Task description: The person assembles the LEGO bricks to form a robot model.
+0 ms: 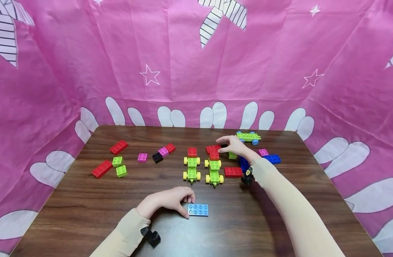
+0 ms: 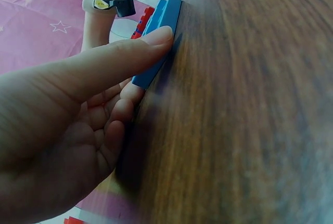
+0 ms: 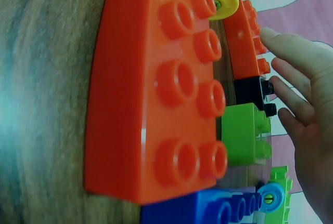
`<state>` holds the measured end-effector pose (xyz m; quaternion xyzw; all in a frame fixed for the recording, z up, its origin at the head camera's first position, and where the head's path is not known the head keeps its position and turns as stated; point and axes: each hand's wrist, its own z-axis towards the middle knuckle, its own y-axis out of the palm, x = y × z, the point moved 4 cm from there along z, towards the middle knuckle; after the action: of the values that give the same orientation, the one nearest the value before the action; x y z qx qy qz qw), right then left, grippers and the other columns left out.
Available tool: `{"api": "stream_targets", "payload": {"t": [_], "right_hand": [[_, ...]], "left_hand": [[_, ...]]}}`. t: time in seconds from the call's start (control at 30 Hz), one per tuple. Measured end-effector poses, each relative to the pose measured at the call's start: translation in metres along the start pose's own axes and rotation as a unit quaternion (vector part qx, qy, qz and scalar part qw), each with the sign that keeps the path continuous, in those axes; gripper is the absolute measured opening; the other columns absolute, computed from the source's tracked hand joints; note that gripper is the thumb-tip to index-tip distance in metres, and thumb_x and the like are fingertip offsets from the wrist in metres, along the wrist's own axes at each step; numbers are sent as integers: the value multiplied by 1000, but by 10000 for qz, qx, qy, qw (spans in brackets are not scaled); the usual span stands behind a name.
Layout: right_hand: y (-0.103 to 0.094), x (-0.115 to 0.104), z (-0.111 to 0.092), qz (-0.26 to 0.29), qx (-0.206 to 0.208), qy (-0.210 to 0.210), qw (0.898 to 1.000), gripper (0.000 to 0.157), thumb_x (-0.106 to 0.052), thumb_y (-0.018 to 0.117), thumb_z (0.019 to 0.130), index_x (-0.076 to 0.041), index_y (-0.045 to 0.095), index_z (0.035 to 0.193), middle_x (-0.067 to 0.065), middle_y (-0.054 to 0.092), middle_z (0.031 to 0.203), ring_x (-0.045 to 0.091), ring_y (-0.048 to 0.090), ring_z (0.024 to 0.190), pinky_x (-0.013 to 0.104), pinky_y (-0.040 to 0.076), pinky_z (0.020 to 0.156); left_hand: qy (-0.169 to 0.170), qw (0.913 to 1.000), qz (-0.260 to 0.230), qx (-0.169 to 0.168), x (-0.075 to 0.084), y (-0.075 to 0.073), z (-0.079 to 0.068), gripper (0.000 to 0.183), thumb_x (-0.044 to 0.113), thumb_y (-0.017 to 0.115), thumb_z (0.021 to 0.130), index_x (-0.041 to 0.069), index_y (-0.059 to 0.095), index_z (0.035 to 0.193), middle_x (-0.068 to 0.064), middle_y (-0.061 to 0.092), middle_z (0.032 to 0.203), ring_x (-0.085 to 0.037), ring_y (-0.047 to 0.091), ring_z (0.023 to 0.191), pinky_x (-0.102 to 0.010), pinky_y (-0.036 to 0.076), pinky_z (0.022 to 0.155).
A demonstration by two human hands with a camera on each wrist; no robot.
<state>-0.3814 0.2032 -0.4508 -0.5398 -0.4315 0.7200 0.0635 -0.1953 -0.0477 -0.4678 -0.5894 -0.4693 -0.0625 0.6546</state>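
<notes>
My left hand (image 1: 174, 199) pinches the near-left end of a light blue brick (image 1: 201, 210) between thumb and fingers, low over the front of the table; in the left wrist view the thumb lies along the side of the blue brick (image 2: 156, 60). Farther back on the right, my right hand (image 1: 234, 145) reaches over a red brick (image 1: 210, 148), its fingers loosely spread and nothing between them. The right wrist view shows the fingertips beside that red brick (image 3: 242, 39), near a black brick (image 3: 250, 91) and a lime green brick (image 3: 239, 133).
Two lime car bases with yellow wheels, the left one (image 1: 192, 170) and the right one (image 1: 214, 173), stand mid-table, each with a red brick behind. A red brick (image 1: 233, 172) and blue brick (image 1: 272, 159) lie right. A blue-wheeled base (image 1: 248, 136) stands behind; several bricks lie left.
</notes>
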Motion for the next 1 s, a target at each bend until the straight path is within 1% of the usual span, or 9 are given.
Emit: {"api": "stream_targets", "payload": {"t": [0.13,0.33,0.47,0.6,0.8,1.0], "right_hand": [[3,0,2,-259,-119,8,9996,45,-11,75,83,4,62,123,20,64,123,35,57,118,49,44,101],[8,2,4,-759,-295,185,9965,44,-9,72,82,0,63,124,18,63,126,34,55,121,49,44,101],[11,2,5,-875,-311,244,9954,42,-6,69,83,-2,64,124,18,63,125,33,55,120,48,45,99],[10,1,5,-816,-219,216,9962,38,-7,68,85,-1,64,122,18,64,124,33,56,119,48,46,99],[5,-2,7,-544,16,165,9984,37,-13,71,86,-2,65,121,18,65,122,34,58,117,50,45,99],[-1,-2,6,-485,416,241,9977,39,-18,74,85,-4,66,121,16,65,122,32,57,116,50,45,98]], "left_hand": [[-6,10000,-35,-14,-1,1,1,36,22,86,71,13,59,94,7,48,83,-1,43,77,-15,39,71],[22,9999,-100,-51,1,1,1,36,22,85,72,12,59,94,6,48,84,-2,43,77,-15,38,71],[10,9999,-116,-60,0,2,1,36,22,85,72,12,59,95,6,48,84,-1,43,78,-15,38,71],[24,9999,-94,-53,0,2,1,36,23,85,72,12,59,95,7,48,84,-1,42,78,-15,38,72],[3,10000,-79,-48,-1,1,1,36,23,85,72,12,59,95,7,48,83,-1,44,78,-15,38,73],[23,9999,-83,-62,-3,1,2,36,23,85,73,13,60,96,8,50,84,-2,44,78,-15,39,73]]}}
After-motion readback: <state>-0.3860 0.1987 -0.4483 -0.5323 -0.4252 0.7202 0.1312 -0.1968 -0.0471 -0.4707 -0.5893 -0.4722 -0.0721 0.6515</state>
